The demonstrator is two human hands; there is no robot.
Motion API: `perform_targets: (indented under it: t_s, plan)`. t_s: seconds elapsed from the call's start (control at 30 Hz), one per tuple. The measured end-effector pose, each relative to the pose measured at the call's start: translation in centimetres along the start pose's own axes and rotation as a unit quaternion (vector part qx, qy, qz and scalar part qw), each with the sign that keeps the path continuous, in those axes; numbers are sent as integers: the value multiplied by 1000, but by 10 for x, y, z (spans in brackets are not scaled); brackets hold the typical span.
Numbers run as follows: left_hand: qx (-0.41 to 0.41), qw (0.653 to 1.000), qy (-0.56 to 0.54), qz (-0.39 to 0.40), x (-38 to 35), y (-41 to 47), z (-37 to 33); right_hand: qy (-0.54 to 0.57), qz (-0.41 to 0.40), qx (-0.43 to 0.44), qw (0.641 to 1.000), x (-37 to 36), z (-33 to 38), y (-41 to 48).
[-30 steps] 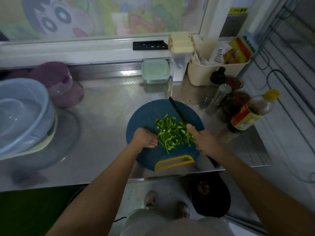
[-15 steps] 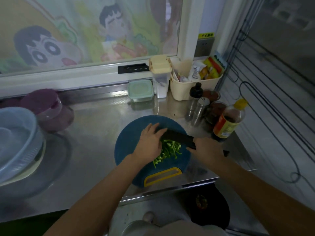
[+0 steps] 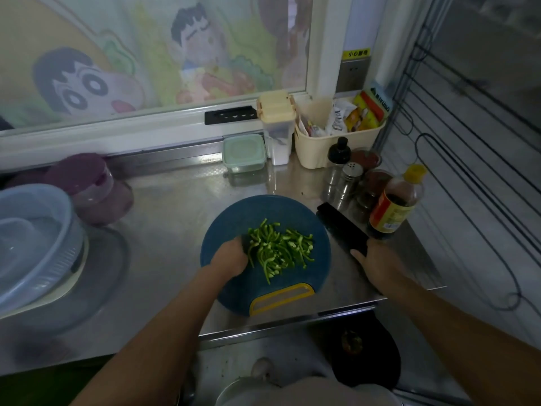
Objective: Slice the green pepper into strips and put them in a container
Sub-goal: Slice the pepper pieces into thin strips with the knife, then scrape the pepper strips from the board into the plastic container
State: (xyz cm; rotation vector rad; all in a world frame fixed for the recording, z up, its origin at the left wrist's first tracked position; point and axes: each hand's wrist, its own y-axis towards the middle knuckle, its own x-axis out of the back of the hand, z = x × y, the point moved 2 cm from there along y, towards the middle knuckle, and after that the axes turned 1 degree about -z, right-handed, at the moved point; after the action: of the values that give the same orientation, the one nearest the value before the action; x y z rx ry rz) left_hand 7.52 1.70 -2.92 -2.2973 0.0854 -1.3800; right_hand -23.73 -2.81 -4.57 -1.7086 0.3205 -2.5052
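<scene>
Steel desk [image 3: 164, 218] carries a round blue cutting board [image 3: 234, 218]. Off the board's right edge, the right hand [image 3: 377, 265] wraps its grip round a black knife [image 3: 341, 227] lying over the desk. The left hand [image 3: 231, 257] curls its grip against the left side of the green pepper strips [image 3: 281, 250] heaped mid-board; whether it pinches any is unclear. A green-lidded container [image 3: 244, 152] stands well behind.

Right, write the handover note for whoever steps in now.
Left hand: at the left edge of the pepper strips; grip unclear.
Right hand: holds the black knife, flat on the counter right of the blue cutting board.
Done: pepper sliced, piled on the board.
Left: move strips into a container; the green-lidded container sits closed at the back.
</scene>
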Motion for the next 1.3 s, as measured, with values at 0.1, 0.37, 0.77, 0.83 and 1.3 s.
perform_targets:
  t_s: [0.1,0.37,0.77,0.83,1.3]
  plan:
    - [3,1000,14,16,-1,0,7,11,4,1,1000,-4,-1,4]
    - [-13,999,10,45,-11,-9,16,-149,31,27,988,-6,0,15]
    - [138,891,-426,72,65,44,6,-102,134,157,973,18,91,69]
    - [145,889,-433,-13,83,71,6,-29,159,149,976,14,107,77]
    - [185,802,-568,-4,116,229,12,-49,173,-10,984,-22,146,100]
